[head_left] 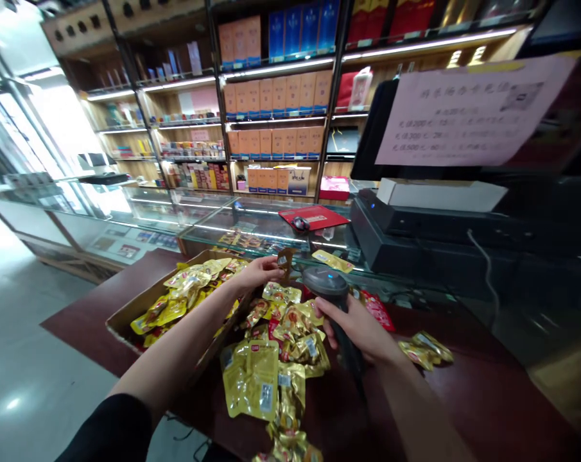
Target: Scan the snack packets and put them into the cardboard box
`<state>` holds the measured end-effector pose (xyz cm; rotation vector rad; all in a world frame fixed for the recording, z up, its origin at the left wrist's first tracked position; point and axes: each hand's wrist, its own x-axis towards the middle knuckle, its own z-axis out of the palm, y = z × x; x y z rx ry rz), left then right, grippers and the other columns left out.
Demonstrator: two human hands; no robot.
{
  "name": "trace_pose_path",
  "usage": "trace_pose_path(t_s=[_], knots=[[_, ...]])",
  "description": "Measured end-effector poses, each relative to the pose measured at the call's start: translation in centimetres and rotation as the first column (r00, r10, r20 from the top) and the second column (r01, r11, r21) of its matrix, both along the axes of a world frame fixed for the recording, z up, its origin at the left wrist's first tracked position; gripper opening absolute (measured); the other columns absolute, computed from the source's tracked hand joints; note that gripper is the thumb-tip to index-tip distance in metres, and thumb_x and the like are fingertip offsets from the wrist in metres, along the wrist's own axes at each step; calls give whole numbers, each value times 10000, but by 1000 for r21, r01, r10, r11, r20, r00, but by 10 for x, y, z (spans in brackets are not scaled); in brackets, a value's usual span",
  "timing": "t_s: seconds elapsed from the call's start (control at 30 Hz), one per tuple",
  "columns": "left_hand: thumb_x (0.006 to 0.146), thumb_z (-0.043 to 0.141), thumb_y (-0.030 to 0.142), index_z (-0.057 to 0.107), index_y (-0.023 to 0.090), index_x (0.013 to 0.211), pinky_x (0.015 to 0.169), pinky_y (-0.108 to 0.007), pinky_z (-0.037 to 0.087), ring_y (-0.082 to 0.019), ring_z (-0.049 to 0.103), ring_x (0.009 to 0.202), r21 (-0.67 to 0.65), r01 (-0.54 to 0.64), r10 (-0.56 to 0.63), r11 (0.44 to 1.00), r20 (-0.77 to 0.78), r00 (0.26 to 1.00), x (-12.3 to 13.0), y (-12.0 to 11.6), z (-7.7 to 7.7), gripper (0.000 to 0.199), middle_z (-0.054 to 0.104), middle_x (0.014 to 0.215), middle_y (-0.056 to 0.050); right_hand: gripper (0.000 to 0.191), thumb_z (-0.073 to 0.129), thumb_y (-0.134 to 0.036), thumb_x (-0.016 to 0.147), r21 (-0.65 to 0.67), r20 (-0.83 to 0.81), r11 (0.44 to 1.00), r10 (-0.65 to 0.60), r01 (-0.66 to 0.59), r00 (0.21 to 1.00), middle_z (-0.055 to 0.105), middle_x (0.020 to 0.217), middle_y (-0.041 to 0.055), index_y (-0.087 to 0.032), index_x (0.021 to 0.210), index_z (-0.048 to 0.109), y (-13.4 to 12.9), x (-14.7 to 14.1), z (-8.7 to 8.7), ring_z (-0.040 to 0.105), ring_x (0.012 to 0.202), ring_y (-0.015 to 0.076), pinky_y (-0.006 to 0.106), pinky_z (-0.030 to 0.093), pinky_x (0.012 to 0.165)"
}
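A black barcode scanner [326, 280] is gripped in my right hand [362, 324], its head tilted toward the left and a small blue light on top. My left hand [259, 273] pinches a small brownish packet [285, 260] with a pale label, just left of the scanner's head. Beneath and between my hands lies a pile of gold snack packets [294, 327]. One larger flat gold packet [251, 378] with a barcode is nearer to me. Left of the pile, partly behind my left forearm, a cardboard box [119, 330] holds many gold and yellow packets.
On the dark red tabletop [444, 398], another gold packet [425, 351] lies at the right. A yellow packet [332, 261] rests by the glass counter [213, 221]. A computer mouse [300, 224] sits on a red mat [326, 217]. A monitor with a paper sign [463, 115] stands right.
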<state>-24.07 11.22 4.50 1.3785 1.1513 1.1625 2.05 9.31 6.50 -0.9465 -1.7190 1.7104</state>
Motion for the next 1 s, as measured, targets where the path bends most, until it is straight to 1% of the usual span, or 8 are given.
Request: trace_pose_path(t_s=[0.13, 0.2, 0.27, 0.37, 0.5, 0.63, 0.77, 1.0], knots=[[692, 758, 337, 716, 176, 1068, 751, -275, 465, -189, 623, 816, 116, -140, 170, 983, -311, 935, -49, -46, 34, 412, 711, 927, -56, 391, 657, -569, 799, 12, -1, 1000, 29, -29, 1000, 534, 456, -48, -204, 748, 530, -6, -5, -1, 493, 348, 110, 223, 369, 368], [689, 744, 316, 725, 198, 1092, 789, -291, 460, -209, 618, 863, 210, -207, 287, 955, -505, 814, -72, -78, 48, 420, 705, 972, -58, 391, 661, -570, 794, 9, -1, 999, 47, -47, 999, 533, 456, -49, -206, 746, 527, -8, -8, -2, 492, 349, 112, 227, 375, 370], [695, 720, 285, 736, 221, 1088, 871, -320, 435, -227, 598, 903, 296, -211, 361, 931, -687, 630, -88, -111, 58, 398, 698, 920, -51, 386, 660, -567, 794, 6, 7, 998, 62, -62, 998, 538, 460, -48, -210, 747, 523, -10, -10, -4, 496, 353, 117, 234, 385, 375], [699, 714, 270, 739, 247, 1076, 941, -355, 395, -255, 566, 963, 326, -184, 374, 927, -830, 414, -97, -151, 61, 378, 683, 888, -56, 389, 663, -572, 787, 9, 35, 997, 73, -74, 997, 548, 467, -42, -208, 757, 529, -12, -14, -5, 504, 357, 120, 238, 388, 380], [677, 781, 374, 733, 246, 1081, 933, -371, 394, -276, 547, 1013, 292, -155, 328, 944, -885, 331, -92, -169, 53, 427, 662, 1002, -89, 417, 670, -594, 770, 15, 48, 996, 85, -86, 995, 548, 473, -42, -200, 760, 531, -12, -16, -7, 506, 357, 113, 230, 379, 380], [726, 749, 443, 724, 239, 1103, 933, -377, 393, -280, 545, 1030, 314, -122, 337, 942, -873, 352, -74, -150, 49, 430, 652, 1032, -102, 421, 675, -593, 767, 5, 20, 997, 75, -75, 997, 543, 476, -44, -196, 753, 536, -9, -13, -7, 506, 359, 111, 231, 387, 379], [736, 745, 402, 735, 250, 1073, 912, -366, 399, -277, 550, 1015, 324, -49, 310, 945, -838, 449, -42, -110, 44, 370, 657, 1008, -97, 403, 672, -579, 778, 6, -7, 999, 47, -47, 999, 544, 476, -42, -195, 750, 552, -4, -6, -4, 502, 356, 107, 225, 379, 375], [738, 718, 296, 756, 259, 1052, 844, -339, 429, -265, 582, 907, 309, 141, 186, 941, -816, 547, 16, -14, 0, 319, 677, 907, -90, 387, 668, -556, 782, 23, -41, 999, -32, 32, 999, 537, 458, -48, -191, 727, 551, 1, 8, 8, 500, 350, 100, 208, 372, 363]])
